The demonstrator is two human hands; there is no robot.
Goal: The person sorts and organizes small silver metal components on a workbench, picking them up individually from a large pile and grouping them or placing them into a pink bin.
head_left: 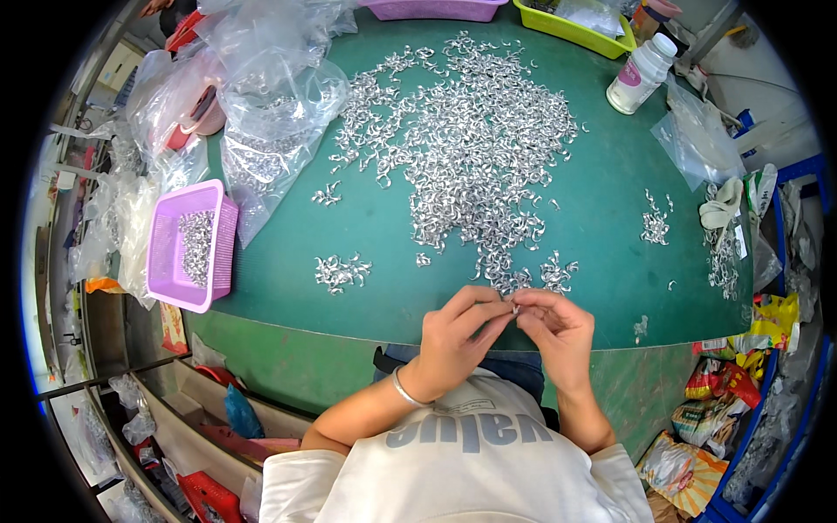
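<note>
At the table's near edge my left hand (458, 338) and my right hand (559, 336) meet, thumbs and fingers pinched together. Between their fingertips is a small silver metal piece (515, 309), mostly covered, so its exact shape cannot be made out. Just beyond my fingers spreads a large heap of small curved, shiny metal pieces (488, 148), its narrow tail reaching close to my hands. Smaller piles lie apart: one to the left (342, 273), another farther up on that side (327, 194), and one to the right (655, 228).
On the left edge of the green table (279, 301) stands a purple basket (223, 248) holding metal pieces. Clear plastic bags (283, 113) lie behind it. A white bottle (641, 74) and a green tray (575, 33) stand far right. Gloves (721, 205) lie at the right edge.
</note>
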